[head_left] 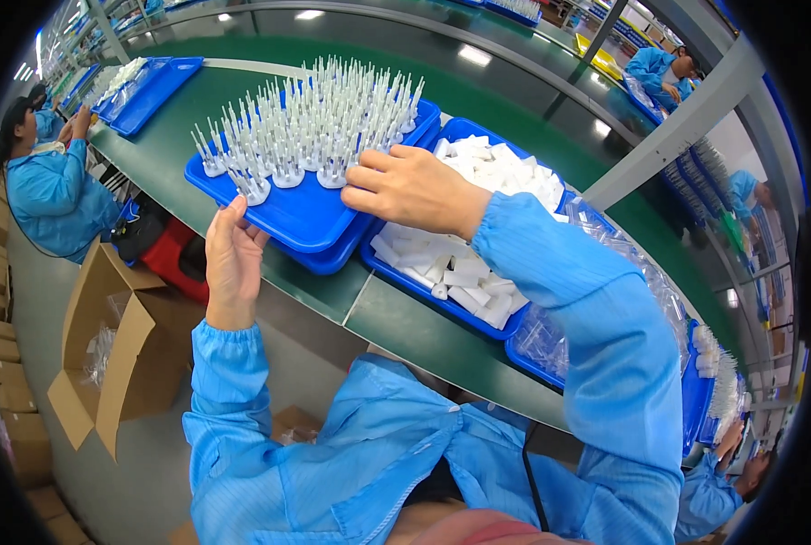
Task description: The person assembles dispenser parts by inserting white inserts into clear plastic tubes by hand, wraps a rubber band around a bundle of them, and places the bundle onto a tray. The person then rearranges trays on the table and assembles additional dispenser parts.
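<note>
A blue tray in front of me carries many white pieces with round bases and thin upright prongs. It rests on another blue tray. At its near left corner, my left hand is closed on the rim, thumb above and fingers partly hidden underneath. The thumb lies beside a pronged piece. Over the tray's right side, my right hand has bent fingers, their tips against another pronged piece. Whatever is inside those fingers is hidden.
Right of the trays, a blue tray holds white short tubes. Farther right are clear plastic parts. An open cardboard box stands on the floor at left. A metal post rises at right; co-workers sit along the benches.
</note>
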The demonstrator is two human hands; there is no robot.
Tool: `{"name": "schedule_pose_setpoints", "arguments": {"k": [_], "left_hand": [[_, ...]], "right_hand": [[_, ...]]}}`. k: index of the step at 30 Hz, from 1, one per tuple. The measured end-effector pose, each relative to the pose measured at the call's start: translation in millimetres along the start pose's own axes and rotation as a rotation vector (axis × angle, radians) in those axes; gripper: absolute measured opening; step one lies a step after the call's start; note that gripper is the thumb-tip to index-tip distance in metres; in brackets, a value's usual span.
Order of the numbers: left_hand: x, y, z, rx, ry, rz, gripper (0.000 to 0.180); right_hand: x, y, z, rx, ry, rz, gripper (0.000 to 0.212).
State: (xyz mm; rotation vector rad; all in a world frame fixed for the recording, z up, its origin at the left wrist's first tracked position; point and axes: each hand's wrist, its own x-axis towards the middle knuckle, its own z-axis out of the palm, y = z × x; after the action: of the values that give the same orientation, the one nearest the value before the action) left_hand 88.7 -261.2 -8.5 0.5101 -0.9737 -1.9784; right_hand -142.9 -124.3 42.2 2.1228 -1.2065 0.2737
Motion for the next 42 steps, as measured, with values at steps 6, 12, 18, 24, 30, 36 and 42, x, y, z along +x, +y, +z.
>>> {"name": "schedule_pose_setpoints", "arguments": {"k": [6, 12, 18, 24, 30, 36, 42], "left_hand": [[23, -3, -36, 0.038, -0.017, -0.010, 0.022], [34, -1, -30, 0.102, -0.031, -0.111, 0.026], [14, 18, -24, 0.436, -0.036, -0.134, 0.030], [-28, 22, -18, 1.207, 0.072, 0.399, 0.019], [-25, -10, 35, 1.454, -0.428, 0.985, 0.013], [30, -32, 60, 1.825, -0.682, 1.050, 0.018], [34, -50, 50, 1.747, -0.572, 1.116, 0.006]], "right_hand": [[-30, 13, -14, 0.184, -0.156, 0.443, 0.019], [-31, 4, 16, 0.264, -0.324, 0.759, 0.032], [-37, 1, 17, 0.337, -0.379, 0.769, 0.025], [-49, 5, 13, 0.326, -0.382, 0.707, 0.020], [-45, 8, 11, 0.317, -0.428, 0.669, 0.018], [-42, 18, -14, 0.483, -0.119, 0.717, 0.021], [-67, 5, -98, 0.752, -0.046, 0.830, 0.031]]}}
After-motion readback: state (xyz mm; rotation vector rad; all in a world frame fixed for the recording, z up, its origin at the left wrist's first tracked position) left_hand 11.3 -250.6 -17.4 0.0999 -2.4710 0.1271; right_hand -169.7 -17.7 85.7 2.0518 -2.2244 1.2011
